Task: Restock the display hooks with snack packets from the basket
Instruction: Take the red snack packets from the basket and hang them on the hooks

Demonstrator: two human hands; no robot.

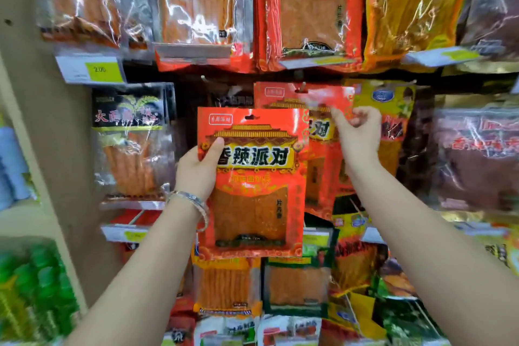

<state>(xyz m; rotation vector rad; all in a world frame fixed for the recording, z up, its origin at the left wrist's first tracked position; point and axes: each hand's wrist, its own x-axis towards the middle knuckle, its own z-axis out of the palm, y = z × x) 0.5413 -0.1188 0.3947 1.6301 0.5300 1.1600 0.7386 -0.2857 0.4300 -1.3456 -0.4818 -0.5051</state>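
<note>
Your left fingers (214, 149) are curled round the left edge of a red packet (252, 182), thumb on its front. The left hand (196, 174) holds it upright, below and left of the hook (302, 89). The right hand (359, 132) seems to pinch the upper right corner of the hanging packet (321, 132) already on that hook, though blur makes this uncertain.

To do this step well, lift the red packet until its hang hole (248, 117) is level with the hook's tip, then slide it straight on. Use the right hand to press the hanging packet back toward the hook's root so the tip is free.

The packet is a flat rectangle of glossy, crinkly film, probably slippery, so grip it firmly near the stiffer header. A clear window lower down shows flat orange-red sheets inside. The basket is out of view.
</note>
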